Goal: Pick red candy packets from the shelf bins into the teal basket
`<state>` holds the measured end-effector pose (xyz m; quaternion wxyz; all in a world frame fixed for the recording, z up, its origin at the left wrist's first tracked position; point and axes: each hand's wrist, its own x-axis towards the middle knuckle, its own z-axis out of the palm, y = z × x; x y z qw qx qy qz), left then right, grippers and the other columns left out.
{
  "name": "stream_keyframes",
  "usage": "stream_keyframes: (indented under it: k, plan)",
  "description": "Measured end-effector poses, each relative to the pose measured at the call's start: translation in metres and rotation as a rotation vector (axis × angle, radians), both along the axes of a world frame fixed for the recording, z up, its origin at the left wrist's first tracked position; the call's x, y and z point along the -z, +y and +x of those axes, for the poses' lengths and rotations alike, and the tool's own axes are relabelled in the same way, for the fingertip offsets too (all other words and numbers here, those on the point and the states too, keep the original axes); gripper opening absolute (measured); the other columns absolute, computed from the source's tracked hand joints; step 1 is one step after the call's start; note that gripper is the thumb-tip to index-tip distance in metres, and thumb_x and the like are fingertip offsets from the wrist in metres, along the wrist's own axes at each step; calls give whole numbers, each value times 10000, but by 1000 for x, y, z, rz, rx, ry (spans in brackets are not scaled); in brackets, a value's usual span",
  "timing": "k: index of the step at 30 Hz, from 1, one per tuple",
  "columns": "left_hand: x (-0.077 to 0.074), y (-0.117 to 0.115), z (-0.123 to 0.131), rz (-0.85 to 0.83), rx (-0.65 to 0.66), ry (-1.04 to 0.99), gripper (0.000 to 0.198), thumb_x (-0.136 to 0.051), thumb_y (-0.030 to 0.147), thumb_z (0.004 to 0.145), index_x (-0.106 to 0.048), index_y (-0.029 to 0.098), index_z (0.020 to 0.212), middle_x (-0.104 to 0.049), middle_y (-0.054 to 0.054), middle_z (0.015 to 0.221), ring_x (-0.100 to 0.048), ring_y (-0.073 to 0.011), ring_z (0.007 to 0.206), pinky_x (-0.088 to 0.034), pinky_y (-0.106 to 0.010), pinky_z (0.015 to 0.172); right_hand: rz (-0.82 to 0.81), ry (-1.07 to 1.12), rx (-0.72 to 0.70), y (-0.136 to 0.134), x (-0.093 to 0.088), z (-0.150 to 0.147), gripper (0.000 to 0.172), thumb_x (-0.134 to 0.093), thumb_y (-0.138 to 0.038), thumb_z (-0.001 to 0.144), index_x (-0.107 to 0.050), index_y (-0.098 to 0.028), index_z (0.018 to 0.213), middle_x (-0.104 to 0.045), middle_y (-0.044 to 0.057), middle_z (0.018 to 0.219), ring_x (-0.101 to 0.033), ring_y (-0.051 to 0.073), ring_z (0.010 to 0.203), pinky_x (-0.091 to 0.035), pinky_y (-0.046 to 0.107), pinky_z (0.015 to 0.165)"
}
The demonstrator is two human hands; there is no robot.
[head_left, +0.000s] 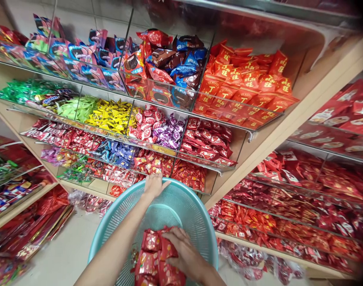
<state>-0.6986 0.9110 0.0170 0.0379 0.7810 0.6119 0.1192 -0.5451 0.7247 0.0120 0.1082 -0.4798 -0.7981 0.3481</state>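
A round turquoise plastic basket with perforated walls stands below the candy shelves. My left hand is at its far rim, fingers bent over the edge and thumb stretched to the right; the fingertips are hidden. Inside the basket lies a pile of shiny red wrapped candy packets. My right hand grips packets on the right side of that pile, its fingers curled over the red wrappers. Just beyond the rim, similar red packets fill a low shelf compartment.
Glass-fronted shelves hold yellow candies, purple candies, blue and brown snack packs and orange-red packets. A wooden upright separates them from red goods at right. Clear plastic bags lie beneath the right shelves.
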Motion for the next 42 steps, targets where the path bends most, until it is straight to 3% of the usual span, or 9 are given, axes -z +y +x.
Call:
stream_keyframes:
  k: [8, 13, 17, 20, 24, 29, 32, 35, 42]
  plan:
    - [1, 1, -1, -10, 10, -1, 635, -174, 615, 831, -515, 119, 1030, -550, -153, 1065, -466, -280, 1000, -309, -383, 806, 33, -34, 9, 2, -1, -8, 603, -658, -368, 692, -422, -311, 1244, -470, 22, 1195, -385, 215, 1122, -273, 314, 971]
    - [2, 1, -1, -12, 8, -10, 638, -171, 621, 827, -522, 127, 1026, -547, -156, 1070, -469, -275, 997, -301, -385, 818, 140, 56, 38, 12, -10, 1, 461, -547, -407, 787, -446, -286, 1220, -490, 33, 1192, -415, 193, 1127, -277, 331, 994]
    - [4, 1, -1, 0, -1, -10, 633, -176, 620, 827, -522, 128, 1022, -556, -152, 1047, -470, -271, 996, -297, -384, 830, 380, 153, 245, 57, -18, 22, 343, -443, -359, 854, -469, -236, 1173, -535, 59, 1106, -467, 186, 1063, -329, 350, 960]
    - [5, 2, -2, 1, -8, -11, 629, -200, 633, 818, -524, 132, 1017, -561, -145, 1037, -471, -269, 995, -304, -376, 832, 458, 127, 474, 104, -19, 44, 305, -396, -337, 864, -496, -192, 1113, -553, 79, 1029, -514, 192, 964, -397, 333, 869]
    - [5, 1, -2, -2, -1, -27, 635, -207, 641, 812, -525, 128, 1011, -565, -145, 1037, -479, -275, 984, -315, -382, 823, 332, -241, 674, 159, -11, 67, 414, -452, -307, 818, -439, -172, 1209, -457, 125, 1201, -436, 229, 1095, -343, 331, 913]
    - [2, 0, -3, -6, -3, -25, 625, -196, 621, 825, -525, 124, 1009, -563, -150, 1041, -479, -275, 994, -312, -384, 831, 175, -529, 746, 199, 10, 73, 736, -572, -388, 723, -243, -173, 1345, -192, 172, 1394, -216, 318, 1264, -286, 424, 933]
    - [2, 0, -3, 3, 2, -24, 610, -188, 612, 831, -523, 131, 1002, -566, -142, 1028, -488, -272, 982, -313, -383, 822, 77, -510, 794, 209, 18, 71, 837, -609, -405, 684, -173, -194, 1366, -132, 181, 1413, -173, 329, 1284, -298, 436, 922]
    - [1, 1, -4, 4, 8, -23, 601, -192, 607, 833, -526, 133, 990, -565, -146, 1025, -492, -270, 976, -311, -384, 823, 43, -470, 824, 210, 20, 71, 854, -622, -387, 670, -168, -203, 1369, -122, 189, 1412, -264, 343, 1240, -360, 414, 862]
    - [4, 2, -4, 15, 14, -29, 616, -190, 615, 829, -525, 126, 999, -569, -141, 1017, -487, -277, 970, -317, -386, 808, 194, -478, 886, 200, 26, 75, 532, -461, -285, 788, -359, -119, 1283, -323, 187, 1310, -431, 288, 1112, -405, 342, 814]
